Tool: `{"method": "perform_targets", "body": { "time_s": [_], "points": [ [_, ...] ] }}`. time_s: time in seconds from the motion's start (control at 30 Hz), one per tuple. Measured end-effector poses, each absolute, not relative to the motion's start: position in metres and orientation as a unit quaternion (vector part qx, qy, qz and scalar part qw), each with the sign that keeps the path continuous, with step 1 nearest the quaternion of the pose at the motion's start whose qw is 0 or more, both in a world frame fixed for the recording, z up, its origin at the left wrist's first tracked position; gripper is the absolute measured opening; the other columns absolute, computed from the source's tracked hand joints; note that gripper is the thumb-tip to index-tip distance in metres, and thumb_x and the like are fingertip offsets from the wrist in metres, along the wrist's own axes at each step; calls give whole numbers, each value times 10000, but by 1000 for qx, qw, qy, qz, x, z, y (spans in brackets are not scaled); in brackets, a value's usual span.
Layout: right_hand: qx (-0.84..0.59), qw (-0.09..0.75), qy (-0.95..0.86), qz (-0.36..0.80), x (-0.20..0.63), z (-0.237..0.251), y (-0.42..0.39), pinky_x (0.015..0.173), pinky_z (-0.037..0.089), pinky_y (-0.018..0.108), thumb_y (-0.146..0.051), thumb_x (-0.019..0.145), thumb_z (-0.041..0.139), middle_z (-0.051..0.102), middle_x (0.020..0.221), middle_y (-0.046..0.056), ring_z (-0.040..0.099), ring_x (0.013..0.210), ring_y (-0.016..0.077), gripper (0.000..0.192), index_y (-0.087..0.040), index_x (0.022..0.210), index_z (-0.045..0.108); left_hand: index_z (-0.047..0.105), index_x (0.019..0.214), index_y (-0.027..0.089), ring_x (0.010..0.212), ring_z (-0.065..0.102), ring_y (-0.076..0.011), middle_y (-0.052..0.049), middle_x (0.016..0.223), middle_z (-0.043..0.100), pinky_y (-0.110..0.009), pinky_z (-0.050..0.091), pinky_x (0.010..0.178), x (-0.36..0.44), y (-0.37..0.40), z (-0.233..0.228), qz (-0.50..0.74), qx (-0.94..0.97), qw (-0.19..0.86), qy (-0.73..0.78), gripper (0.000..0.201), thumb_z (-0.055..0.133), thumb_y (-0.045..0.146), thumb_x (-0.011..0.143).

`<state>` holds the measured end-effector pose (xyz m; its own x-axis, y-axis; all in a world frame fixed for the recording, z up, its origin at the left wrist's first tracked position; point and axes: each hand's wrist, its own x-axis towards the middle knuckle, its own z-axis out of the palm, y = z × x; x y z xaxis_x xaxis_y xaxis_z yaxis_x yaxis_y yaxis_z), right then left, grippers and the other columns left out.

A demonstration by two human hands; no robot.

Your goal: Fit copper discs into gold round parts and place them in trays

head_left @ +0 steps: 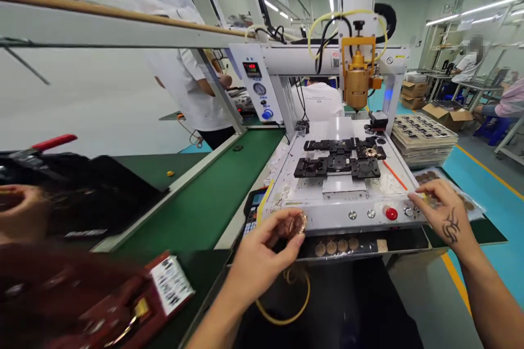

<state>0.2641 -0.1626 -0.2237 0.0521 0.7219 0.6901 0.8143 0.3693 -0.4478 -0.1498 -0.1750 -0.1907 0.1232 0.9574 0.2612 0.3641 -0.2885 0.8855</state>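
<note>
My left hand holds a small round copper-coloured part between fingers and thumb, just in front of the white machine's front panel. My right hand, with a tattoo on its back, rests fingers-down at the panel's right corner, touching a clear tray of round parts; whether it grips one I cannot tell. Black fixtures lie on the machine bed, one with a copper part in it. Several round parts sit in a row on a ledge below the panel.
A brass dispensing head hangs over the bed. A red button sits on the panel. A green conveyor belt runs left. Stacked trays stand right. A person in white stands behind; another person's hand blurs at left.
</note>
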Motion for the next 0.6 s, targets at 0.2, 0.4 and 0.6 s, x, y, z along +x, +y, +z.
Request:
{"method": "perform_targets", "body": {
  "time_s": [0.2, 0.4, 0.6],
  "points": [
    [-549, 483, -668, -140, 231, -280, -208, 811, 455, 438, -366, 1037, 758, 630, 870, 46, 579, 840, 279, 226, -248, 921, 604, 720, 1177, 212, 1009, 784, -251, -73, 1102, 831, -395, 624, 960, -112, -187, -282, 286, 781, 406, 379, 338, 765, 247, 844],
    [-453, 351, -819, 8, 153, -322, -219, 852, 606, 396, -137, 1075, 599, 781, 1014, 53, 735, 939, 264, 166, -268, 1106, 696, 747, 1086, 223, 1483, 584, -385, -156, 1512, 704, -592, 375, 1291, -82, -168, -333, 246, 819, 383, 349, 379, 839, 138, 727],
    [-478, 304, -822, 55, 145, -344, -220, 894, 617, 479, -151, 1075, 604, 775, 1075, 102, 733, 997, 317, 202, -240, 1228, 701, 725, 1198, 227, 1610, 446, -347, -152, 1651, 586, -592, 242, 1368, -94, -188, -340, 221, 826, 397, 334, 452, 804, 135, 762]
  ]
}}
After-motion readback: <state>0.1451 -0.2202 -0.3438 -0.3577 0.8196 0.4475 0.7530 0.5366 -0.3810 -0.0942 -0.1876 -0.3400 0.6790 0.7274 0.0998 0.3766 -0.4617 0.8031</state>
